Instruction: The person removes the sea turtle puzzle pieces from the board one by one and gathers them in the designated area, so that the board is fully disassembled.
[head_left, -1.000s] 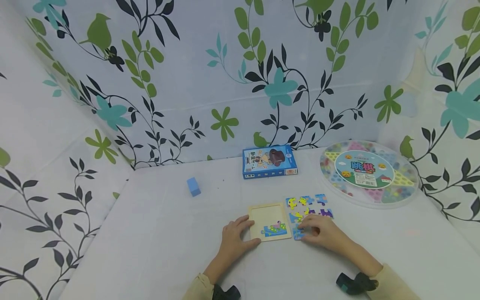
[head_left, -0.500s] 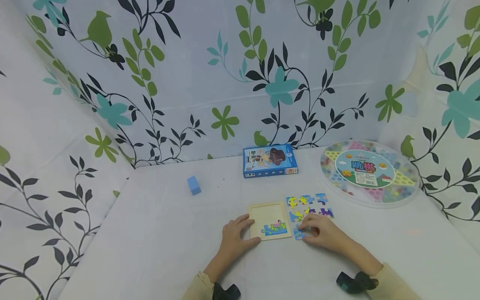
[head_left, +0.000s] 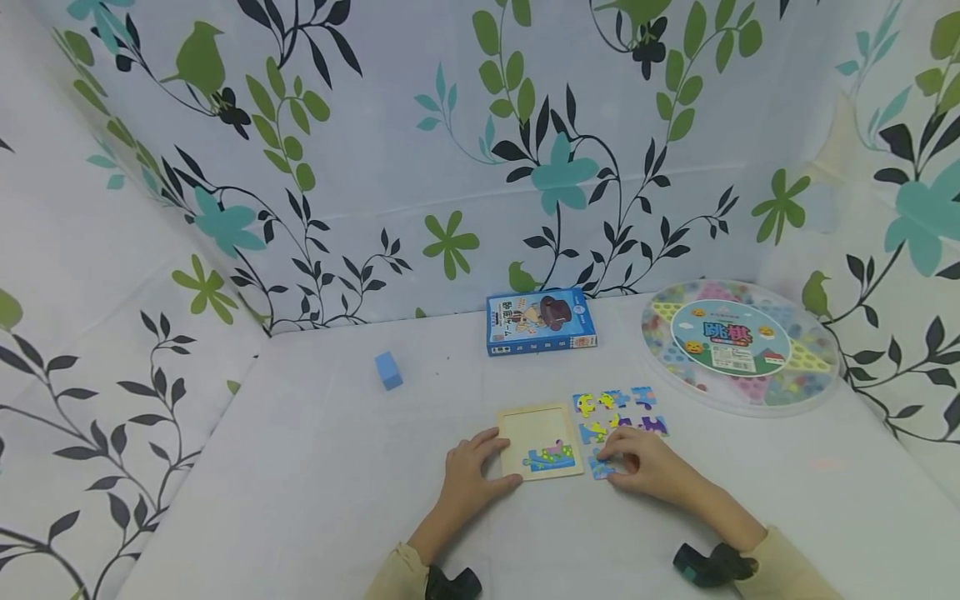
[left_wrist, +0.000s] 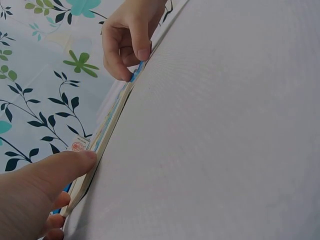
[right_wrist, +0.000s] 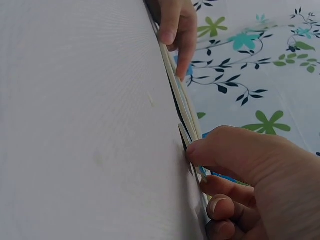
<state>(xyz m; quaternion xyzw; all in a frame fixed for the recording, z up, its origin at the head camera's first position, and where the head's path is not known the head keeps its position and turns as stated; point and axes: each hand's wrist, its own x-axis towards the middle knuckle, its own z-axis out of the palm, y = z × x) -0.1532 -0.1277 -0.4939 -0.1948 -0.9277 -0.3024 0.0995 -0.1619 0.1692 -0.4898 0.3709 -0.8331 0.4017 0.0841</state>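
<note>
My left hand (head_left: 471,477) holds a square wooden puzzle tray (head_left: 523,427) at its left side, thumb on the near edge and fingers along the side. Joined blue and green pieces (head_left: 550,457) fill the tray's lower right. Just right of the tray, my right hand (head_left: 652,467) pinches a blue jigsaw piece (head_left: 601,469) between thumb and index finger. In the right wrist view the piece (right_wrist: 183,134) appears slightly tilted at the thumb tip. Behind that hand lie several loose pieces (head_left: 592,432), blue with yellow and purple, some partly hidden by the fingers.
A blue picture box (head_left: 540,323) lies at the back of the white table (head_left: 300,483). To its right is a round, clear-covered board game (head_left: 738,346). A small blue block (head_left: 388,371) sits at the left. Patterned cloth hangs behind the table.
The blue piece under my right fingers has shifted very slightly to the right. My left hand and the tray stay in place.
</note>
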